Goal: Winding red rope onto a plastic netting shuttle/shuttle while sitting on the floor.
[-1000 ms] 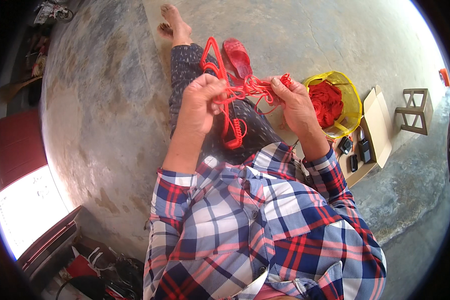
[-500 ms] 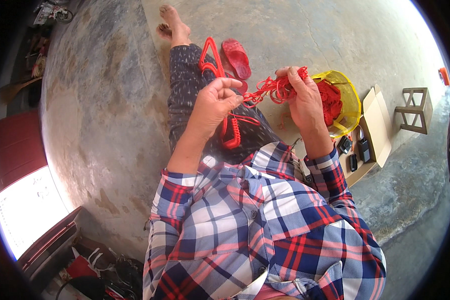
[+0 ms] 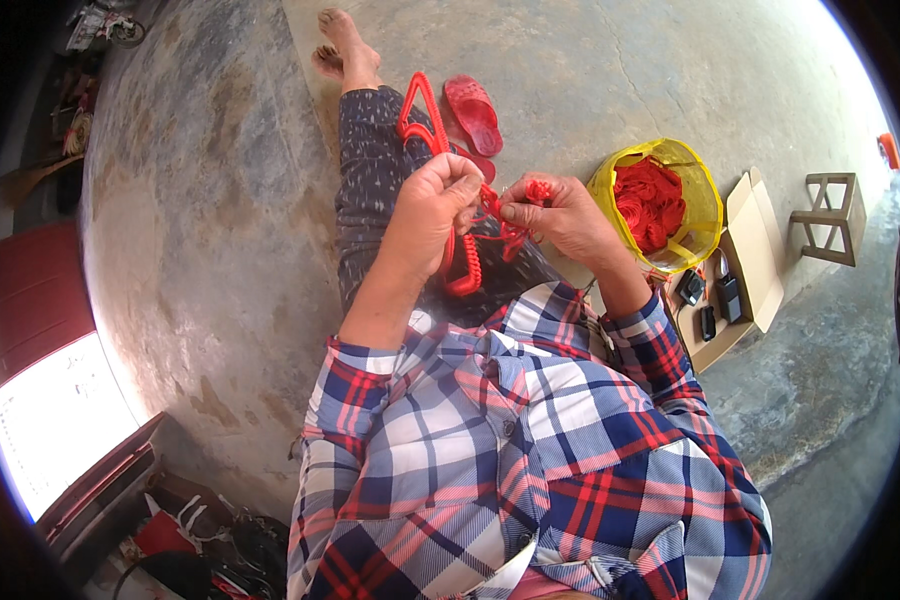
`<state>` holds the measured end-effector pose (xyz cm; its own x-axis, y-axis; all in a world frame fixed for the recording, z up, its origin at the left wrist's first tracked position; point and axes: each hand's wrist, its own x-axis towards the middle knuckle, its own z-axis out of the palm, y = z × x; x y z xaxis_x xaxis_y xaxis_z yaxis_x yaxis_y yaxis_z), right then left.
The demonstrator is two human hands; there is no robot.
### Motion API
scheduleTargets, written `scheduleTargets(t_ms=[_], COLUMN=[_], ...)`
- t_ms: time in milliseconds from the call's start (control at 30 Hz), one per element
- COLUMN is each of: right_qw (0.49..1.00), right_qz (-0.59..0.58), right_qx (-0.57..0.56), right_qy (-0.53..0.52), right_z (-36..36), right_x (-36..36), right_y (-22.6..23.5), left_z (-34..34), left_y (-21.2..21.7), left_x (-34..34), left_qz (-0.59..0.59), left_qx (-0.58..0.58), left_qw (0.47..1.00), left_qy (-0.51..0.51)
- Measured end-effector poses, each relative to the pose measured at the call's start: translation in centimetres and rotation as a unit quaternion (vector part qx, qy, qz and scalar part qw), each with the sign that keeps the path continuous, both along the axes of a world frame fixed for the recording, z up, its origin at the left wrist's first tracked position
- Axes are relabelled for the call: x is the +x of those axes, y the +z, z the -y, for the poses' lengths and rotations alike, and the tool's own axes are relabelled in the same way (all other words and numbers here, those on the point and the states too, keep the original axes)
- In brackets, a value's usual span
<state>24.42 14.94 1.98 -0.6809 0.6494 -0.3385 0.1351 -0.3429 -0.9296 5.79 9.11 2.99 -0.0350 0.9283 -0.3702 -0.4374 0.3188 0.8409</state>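
A red cord-wrapped frame [image 3: 432, 118], shaped like a clothes hanger, lies across my lap, its middle hidden behind my left hand [image 3: 427, 215]. The fingers of that hand are pinched together at the frame, on the red cord there. Close beside it, my right hand [image 3: 567, 222] is closed on a loose bundle of red cord [image 3: 538, 190]. Some loops of the bundle stick out above the fingers and others hang below, over my dark patterned trousers. The fingertips of both hands nearly meet at the cord.
To the right stands a yellow basket [image 3: 707, 185] holding more red cord [image 3: 652, 205]. Next to it an open cardboard box [image 3: 755, 250] has small black devices in it. A wooden stool [image 3: 840, 220] is farther right. Red slippers [image 3: 473, 115] lie beyond my lap on the concrete floor.
My right hand has moved left and slightly down with the cord bundle, away from the basket and close to my left hand. The left hand has barely moved.
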Motion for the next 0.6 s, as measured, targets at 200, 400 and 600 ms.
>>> scheduleTargets(t_ms=[200, 400, 600], right_qw=[0.993, 0.999, 0.997], right_qz=[-0.085, -0.036, -0.023], right_qx=[-0.073, -0.034, -0.067], right_qy=[-0.025, -0.002, -0.037], right_z=[-0.2, 0.1, 0.2], right_x=[0.5, 0.0, 0.1], right_y=[-0.9, 0.2, 0.1], left_z=[0.5, 0.1, 0.3], left_y=[-0.6, -0.4, 0.7], left_x=[-0.6, -0.1, 0.0], left_qz=[0.011, 0.018, -0.172], left_qx=[-0.004, -0.017, 0.044], left_qw=[0.999, 0.999, 0.984], left_qy=[0.041, 0.026, -0.035])
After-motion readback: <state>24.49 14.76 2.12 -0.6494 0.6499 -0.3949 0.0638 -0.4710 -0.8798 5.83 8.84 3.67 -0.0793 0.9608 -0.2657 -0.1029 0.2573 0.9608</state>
